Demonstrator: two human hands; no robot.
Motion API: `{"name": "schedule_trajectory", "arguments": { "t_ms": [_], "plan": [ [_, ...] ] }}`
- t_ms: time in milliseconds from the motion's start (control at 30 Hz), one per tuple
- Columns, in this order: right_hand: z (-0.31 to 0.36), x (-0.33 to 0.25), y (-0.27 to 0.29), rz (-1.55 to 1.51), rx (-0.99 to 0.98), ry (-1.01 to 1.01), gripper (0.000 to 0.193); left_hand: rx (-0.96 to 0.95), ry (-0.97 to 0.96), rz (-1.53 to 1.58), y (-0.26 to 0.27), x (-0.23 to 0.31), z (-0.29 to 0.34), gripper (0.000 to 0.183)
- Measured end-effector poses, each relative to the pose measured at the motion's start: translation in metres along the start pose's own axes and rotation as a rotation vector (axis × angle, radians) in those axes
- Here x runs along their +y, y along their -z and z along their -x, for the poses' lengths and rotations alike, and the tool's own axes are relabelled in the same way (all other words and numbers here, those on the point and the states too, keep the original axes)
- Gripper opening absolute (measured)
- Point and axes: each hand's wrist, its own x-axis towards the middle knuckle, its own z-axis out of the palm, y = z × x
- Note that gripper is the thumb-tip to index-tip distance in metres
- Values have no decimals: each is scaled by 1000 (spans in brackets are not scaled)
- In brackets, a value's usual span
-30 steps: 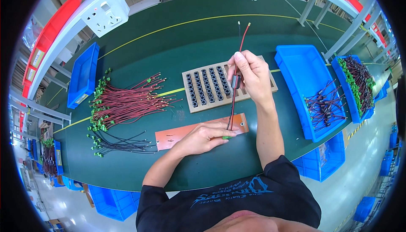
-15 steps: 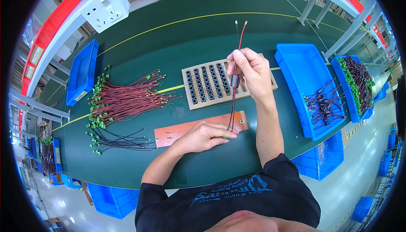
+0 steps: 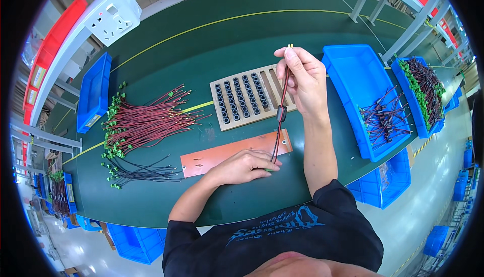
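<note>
My right hand (image 3: 305,77) is closed in a pinch around a red and black wire pair (image 3: 277,141), close to its bare tips, which peek out above the fingers. Partway down the pair sits a black cylindrical core (image 3: 282,113), clear of both hands. At the lower end my left hand (image 3: 247,166) grips the wires; a bit of green connector shows beneath its fingers. This hand rests over an orange board (image 3: 222,156). Behind the board lies a wooden rack (image 3: 222,126) with rows of black cylindrical cores (image 3: 235,101) in its slots.
Bundles of red wires (image 3: 146,120) and black wires (image 3: 143,170) with green connectors lie on the left. A blue bin (image 3: 348,70) on the right holds wires with cores; a fuller blue bin (image 3: 421,95) stands beyond it. Another blue bin (image 3: 96,93) stands far left.
My right hand has slid up the wire pair to its tips, which stuck out well above it before. The core now hangs lower, away from the fingers. My left hand keeps its grip.
</note>
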Motion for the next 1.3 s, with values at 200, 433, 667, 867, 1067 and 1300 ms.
{"name": "schedule_trajectory", "arguments": {
  "t_ms": [200,433,667,867,1067,1300],
  "plan": [
    [4,-1,-9,-52,-32,-24,27,483,61,780,-6,19,-4,37],
    [15,5,-31,18,-189,-89,24,628,178,655,15,21,7,17],
    [26,6,-40,252,-490,-264,21,820,79,536,31,39,14,15],
    [26,14,-42,255,-424,-265,22,819,82,385,37,35,17,14],
    [27,13,-48,250,-424,-271,23,838,132,339,39,28,23,10],
    [30,13,-49,235,-423,-287,21,872,89,337,38,32,22,9]
  ]
}}
